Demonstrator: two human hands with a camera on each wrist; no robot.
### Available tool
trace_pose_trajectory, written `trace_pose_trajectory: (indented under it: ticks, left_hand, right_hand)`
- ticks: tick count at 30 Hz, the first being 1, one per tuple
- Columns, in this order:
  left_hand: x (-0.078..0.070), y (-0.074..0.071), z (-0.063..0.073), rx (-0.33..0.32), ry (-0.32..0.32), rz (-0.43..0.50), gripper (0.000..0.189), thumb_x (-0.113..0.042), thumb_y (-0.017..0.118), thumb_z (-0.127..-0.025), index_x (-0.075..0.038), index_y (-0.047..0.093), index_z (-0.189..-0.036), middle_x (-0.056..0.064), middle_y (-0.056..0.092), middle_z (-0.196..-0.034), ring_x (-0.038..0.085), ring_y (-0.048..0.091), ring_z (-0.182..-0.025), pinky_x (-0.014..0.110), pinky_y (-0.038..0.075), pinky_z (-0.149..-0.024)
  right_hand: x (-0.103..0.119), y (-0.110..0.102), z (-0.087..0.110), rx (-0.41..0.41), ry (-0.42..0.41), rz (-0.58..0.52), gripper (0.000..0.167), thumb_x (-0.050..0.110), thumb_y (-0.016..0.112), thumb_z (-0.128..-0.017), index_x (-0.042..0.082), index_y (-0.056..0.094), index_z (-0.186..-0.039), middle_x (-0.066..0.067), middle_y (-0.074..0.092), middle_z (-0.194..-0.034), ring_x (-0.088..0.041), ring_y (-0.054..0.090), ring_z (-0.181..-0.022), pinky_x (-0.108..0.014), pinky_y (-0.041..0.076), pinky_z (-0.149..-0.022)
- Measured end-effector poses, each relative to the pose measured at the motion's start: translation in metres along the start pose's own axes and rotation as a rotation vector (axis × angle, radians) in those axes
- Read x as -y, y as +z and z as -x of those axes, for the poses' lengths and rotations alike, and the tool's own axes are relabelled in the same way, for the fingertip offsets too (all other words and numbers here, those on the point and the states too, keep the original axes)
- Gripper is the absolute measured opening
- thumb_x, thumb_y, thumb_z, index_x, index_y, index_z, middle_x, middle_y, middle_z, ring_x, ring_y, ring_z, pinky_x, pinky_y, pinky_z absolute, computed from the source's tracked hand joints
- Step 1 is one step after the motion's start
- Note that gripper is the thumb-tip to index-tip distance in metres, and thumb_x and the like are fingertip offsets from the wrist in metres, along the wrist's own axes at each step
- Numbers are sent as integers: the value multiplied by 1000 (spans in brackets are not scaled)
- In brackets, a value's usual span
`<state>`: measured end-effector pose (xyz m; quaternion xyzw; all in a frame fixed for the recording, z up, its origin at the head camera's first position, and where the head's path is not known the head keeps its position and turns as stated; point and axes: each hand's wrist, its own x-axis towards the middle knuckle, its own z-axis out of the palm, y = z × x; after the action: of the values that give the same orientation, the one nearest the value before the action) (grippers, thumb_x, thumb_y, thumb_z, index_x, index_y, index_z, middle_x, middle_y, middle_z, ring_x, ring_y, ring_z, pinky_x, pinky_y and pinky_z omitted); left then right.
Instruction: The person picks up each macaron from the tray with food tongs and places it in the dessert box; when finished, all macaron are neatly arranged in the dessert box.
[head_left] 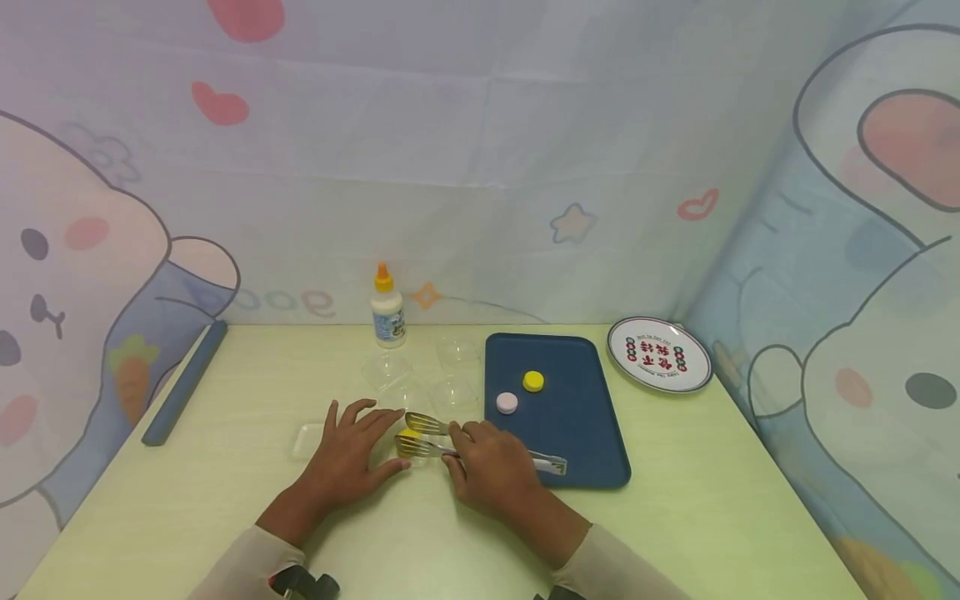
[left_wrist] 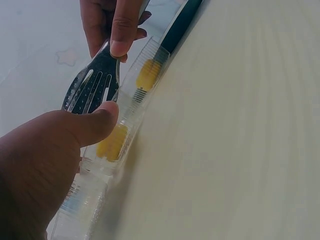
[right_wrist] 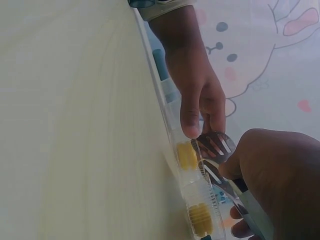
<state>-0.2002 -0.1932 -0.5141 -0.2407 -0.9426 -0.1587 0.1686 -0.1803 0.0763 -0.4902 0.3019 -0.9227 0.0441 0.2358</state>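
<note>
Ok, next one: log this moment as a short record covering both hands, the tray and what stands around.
Left hand: beside a clear plastic box, contact unclear
Right hand: holds metal slotted tongs
Tong ends: apart
In the box: yellow disc
Blue tray: loose yellow disc, pale pink disc
Right of tray: plate with red characters
Back: white squeeze bottle, yellow-orange cap

In the head view, the tabletop [head_left: 712,508] is lit evenly, tinged yellow-green, while the cartoon-printed backdrop [head_left: 420,142] is washed pale lilac at upper left. The wrist views are dimmer, hazier; soft shadow is cast beside the clear plastic containers [left_wrist: 97,167], whose edges are flecked with glare.
</note>
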Motion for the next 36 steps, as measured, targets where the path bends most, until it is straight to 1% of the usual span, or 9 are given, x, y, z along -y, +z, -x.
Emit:
trace_pose_trajectory:
  ticks: [7,15,18,21,25,28,33,36]
  left_hand:
    - [1,-2,0,-4,2,-6,74,-54,85,-89,-18,64,-150,6,73,-142,41,55,-145,88,27,-119]
    - [3,-2,2,-13,1,-11,76,-55,85,-89,-18,63,-152,4,72,-145,42,54,-146,88,27,-118]
    - [2,-4,2,-20,16,-6,80,-56,85,-89,-17,61,-155,4,69,-148,43,52,-147,89,26,-118]
    - [4,-9,3,-27,26,-9,83,-58,85,-88,-17,59,-156,4,67,-151,44,51,-148,90,25,-118]
    - [12,-18,10,-41,-11,-18,82,-56,87,-86,-17,61,-154,5,66,-151,44,50,-148,90,23,-118]
    - [19,-24,14,-29,-41,-23,80,-55,87,-86,-17,62,-152,5,65,-151,44,48,-148,90,21,-119]
    - [31,-27,17,3,-56,-47,79,-57,84,-89,-18,61,-153,5,64,-154,44,46,-150,91,20,-118]
    - [35,-30,18,-10,-60,-46,78,-56,84,-89,-17,61,-153,7,64,-153,44,47,-149,92,20,-117]
  right_hand:
    - [1,-1,-2,-13,-3,-9,42,40,74,-102,13,76,-135,2,80,-111,-15,76,-96,-34,64,-75]
    - [3,0,-2,-16,5,-21,43,39,75,-101,13,76,-136,2,80,-112,-16,76,-97,-34,65,-77]
    - [1,0,1,-42,20,-21,44,38,77,-99,13,76,-135,1,79,-111,-16,76,-98,-34,65,-77]
    - [-2,0,3,-82,34,-15,45,39,79,-98,13,77,-134,1,79,-109,-15,76,-97,-33,65,-76]
    - [-12,-1,6,-131,46,-7,45,37,83,-95,11,79,-132,-1,79,-107,-15,76,-94,-32,63,-71]
    - [-23,-1,10,-154,81,2,45,37,85,-93,12,79,-130,-1,79,-108,-17,77,-93,-33,63,-68]
    - [-41,-2,18,-154,140,26,46,37,86,-93,14,78,-132,-2,80,-113,-20,78,-94,-36,64,-69]
    - [-48,-4,21,-151,157,25,48,36,86,-93,12,78,-133,-4,80,-112,-21,78,-92,-37,64,-68]
